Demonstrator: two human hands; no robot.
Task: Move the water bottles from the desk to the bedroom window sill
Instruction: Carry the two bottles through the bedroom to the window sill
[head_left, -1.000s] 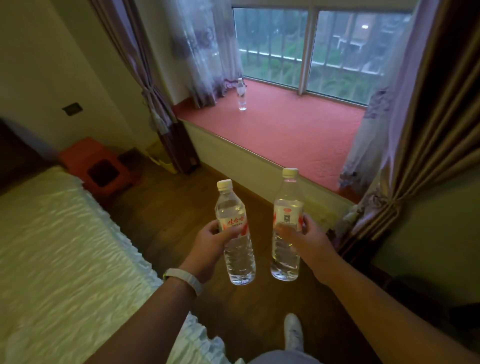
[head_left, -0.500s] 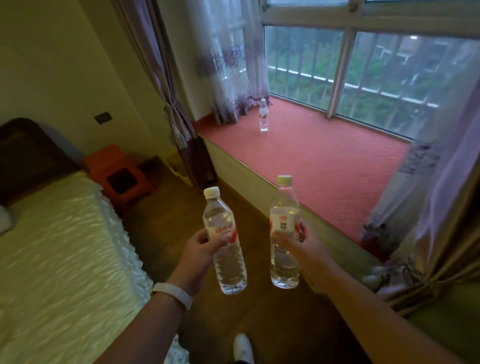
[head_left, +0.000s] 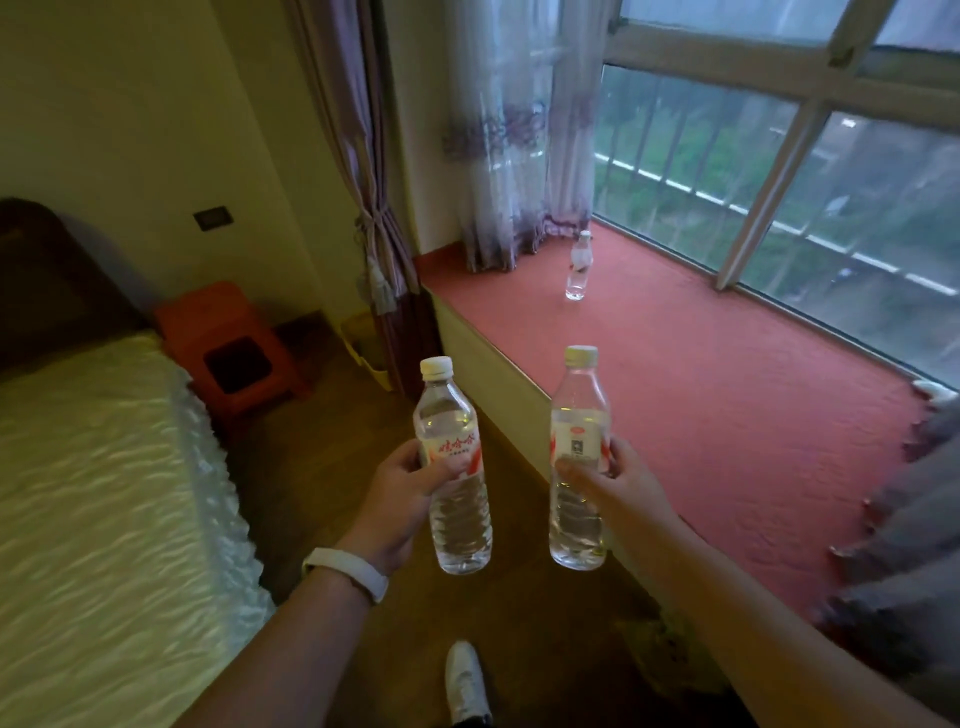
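My left hand (head_left: 397, 501) grips a clear water bottle (head_left: 457, 499) with a white cap and red-and-white label, held upright over the wooden floor. My right hand (head_left: 615, 486) grips a second clear water bottle (head_left: 576, 519), also upright, just in front of the window sill's near edge. The sill (head_left: 727, 405) is wide, covered in red fabric, and runs along the window at the right. A third water bottle (head_left: 578, 267) stands upright on the sill's far end, near the sheer curtain.
A bed (head_left: 104, 493) with a rippled cream cover fills the left. An orange plastic stool (head_left: 234, 348) stands by the wall beyond it. A tied purple curtain (head_left: 374, 208) hangs at the sill's left end, another curtain (head_left: 904, 545) drapes at the right. My white shoe (head_left: 465, 680) is on the floor.
I have stepped closer to the sill, which now looks larger and nearer. Both hands still hold their bottles upright, and the right-hand bottle has come up to the sill's edge.
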